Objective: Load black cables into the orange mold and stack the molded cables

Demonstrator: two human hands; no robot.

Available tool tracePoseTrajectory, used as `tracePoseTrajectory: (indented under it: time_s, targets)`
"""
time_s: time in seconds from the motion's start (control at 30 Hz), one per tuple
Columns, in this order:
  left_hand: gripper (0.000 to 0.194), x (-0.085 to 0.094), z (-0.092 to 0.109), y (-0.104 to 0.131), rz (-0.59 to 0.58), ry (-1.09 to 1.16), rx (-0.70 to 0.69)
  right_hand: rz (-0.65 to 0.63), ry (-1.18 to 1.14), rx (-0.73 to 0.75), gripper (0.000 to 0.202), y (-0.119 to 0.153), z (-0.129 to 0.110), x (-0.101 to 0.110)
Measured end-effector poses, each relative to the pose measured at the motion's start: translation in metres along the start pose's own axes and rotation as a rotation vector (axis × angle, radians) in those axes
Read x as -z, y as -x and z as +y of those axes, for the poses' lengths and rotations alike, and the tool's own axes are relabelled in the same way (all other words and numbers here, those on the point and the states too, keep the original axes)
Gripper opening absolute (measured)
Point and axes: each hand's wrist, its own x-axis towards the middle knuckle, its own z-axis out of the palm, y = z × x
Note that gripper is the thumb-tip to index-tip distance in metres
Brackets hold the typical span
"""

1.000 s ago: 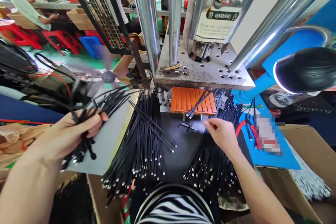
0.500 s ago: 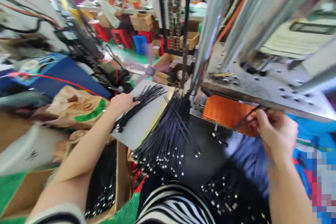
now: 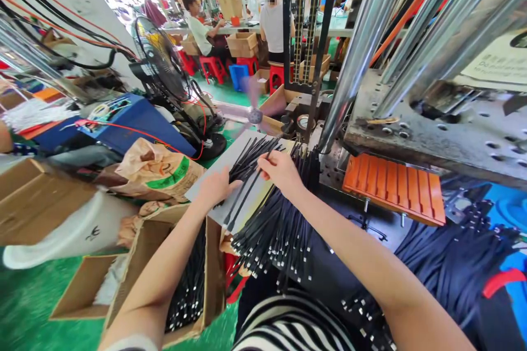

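Note:
A pale grey board [image 3: 209, 175] lies in front of me, with a loose bundle of thin black cables [image 3: 251, 156] across it. My left hand [image 3: 216, 189] rests on the near left of this bundle, thumb stretched out; its other fingers are partly hidden. Between the thumb and bent fingers of my right hand [image 3: 280, 173] are one or two black cables, slanting down over the board. Beside the board, under my right forearm, a thick pile of black cables [image 3: 275, 225] with small metal ends hangs toward my lap.
Right of the pile, an orange grooved block [image 3: 391, 184] sits beneath a steel machine plate [image 3: 411, 137] with upright rods. More dark cables [image 3: 444, 263] lie at right. An open carton [image 3: 214, 269] of cables stands lower left. Beyond the board, a small fan [image 3: 255, 115] spins.
My right hand has moved left from the orange block to the board, carrying thin black cable. The orange block's grooves now show. My left hand stays at the bundle.

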Motion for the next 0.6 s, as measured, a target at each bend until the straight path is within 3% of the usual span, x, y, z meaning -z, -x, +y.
tracePoseTrajectory:
  time_s: [0.07,0.17,0.27,0.33,0.4,0.5,0.6]
  targets:
    - [0.054,0.002,-0.013,0.004,0.012,0.007,0.061,-0.034,0.132,-0.088,0.004,-0.024,0.016,-0.009]
    - [0.044,0.001,-0.025,0.006,0.129,0.054,0.120,-0.008,0.231,-0.123,0.011,-0.031,0.032,0.006]
    - [0.040,-0.010,-0.021,0.007,0.277,0.213,-0.120,-0.010,0.377,-0.051,0.015,-0.003,0.034,0.044]
    - [0.044,-0.020,-0.009,0.005,0.342,0.278,-0.368,0.002,0.666,0.048,0.016,0.027,0.031,0.071]
    - [0.050,-0.030,0.005,0.001,0.374,0.255,-0.511,0.049,0.987,0.043,0.019,0.058,0.032,0.093]
    - [0.047,-0.041,0.021,-0.011,0.369,0.153,-0.496,0.035,1.200,-0.088,0.021,0.090,0.047,0.106]
    - [0.043,-0.045,0.027,-0.025,0.377,0.117,-0.385,-0.014,1.133,-0.127,0.023,0.100,0.068,0.104]
